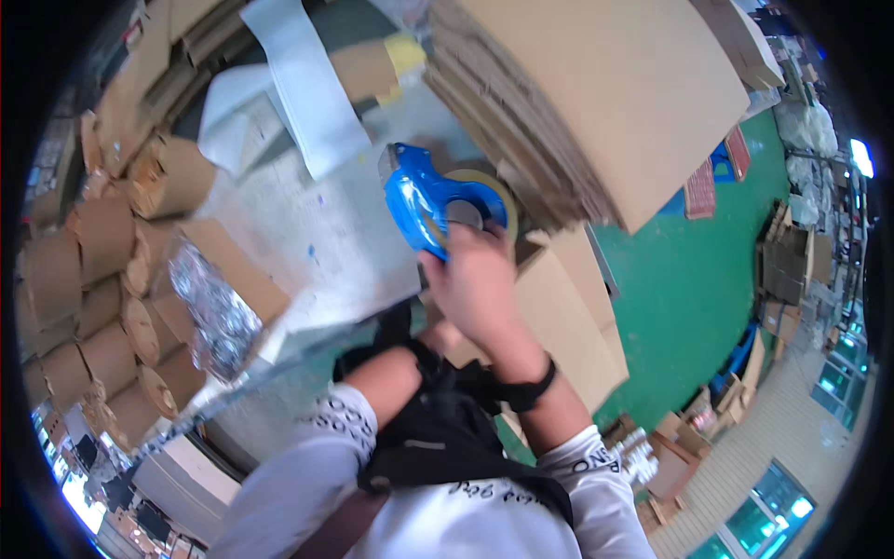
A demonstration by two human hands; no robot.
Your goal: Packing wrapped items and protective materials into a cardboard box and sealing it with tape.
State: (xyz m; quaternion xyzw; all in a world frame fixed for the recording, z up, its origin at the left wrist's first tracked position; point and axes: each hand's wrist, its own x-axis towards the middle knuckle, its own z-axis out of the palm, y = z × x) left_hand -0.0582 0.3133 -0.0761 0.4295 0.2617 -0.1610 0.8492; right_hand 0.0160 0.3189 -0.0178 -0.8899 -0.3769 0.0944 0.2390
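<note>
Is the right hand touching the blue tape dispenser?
Touching. The head view shows the right hand with its fingers wrapped around the handle of the blue tape dispenser, no gap between them.

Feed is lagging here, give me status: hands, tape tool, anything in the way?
Right hand gripping blue tape dispenser. Left hand hidden behind right forearm. Flat cardboard stack close beside the dispenser.

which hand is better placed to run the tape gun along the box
Right. The right hand already grips the blue tape gun over the cardboard box; the left hand is hidden below it.
</note>
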